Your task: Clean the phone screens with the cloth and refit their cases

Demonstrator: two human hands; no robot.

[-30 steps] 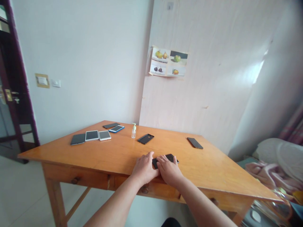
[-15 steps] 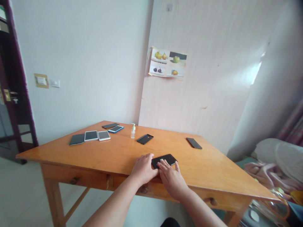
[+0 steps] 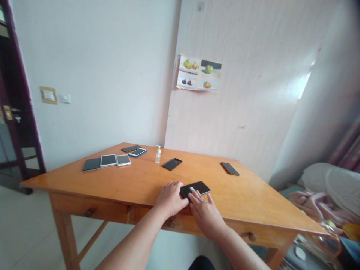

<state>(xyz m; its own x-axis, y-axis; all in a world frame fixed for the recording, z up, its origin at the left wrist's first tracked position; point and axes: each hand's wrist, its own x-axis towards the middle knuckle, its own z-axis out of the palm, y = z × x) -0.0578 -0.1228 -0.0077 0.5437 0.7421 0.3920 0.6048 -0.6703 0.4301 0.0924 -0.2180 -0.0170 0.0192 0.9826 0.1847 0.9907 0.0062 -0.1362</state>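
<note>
Containers: clear pump bottle stands upright on the wooden table, pale green pump on top; fill level can't be read. Black phone case lies just right of it, open side up, inner face showing, small cutout toward its right end. Left drawer under the tabletop is shut, contents hidden.

Black smartphone lies flat near the front edge, right end angled slightly away, small pale label showing by the right fingertips.

Hands: left hand curved round the phone's left end, fingers forward, thumb toward the near corner; can't tell if it's clamping. Right hand palm down, open, fingers stretched and laid on the phone's near side, thumb spread off to the right. Both forearms come in from the near side, converging at the phone.
</note>
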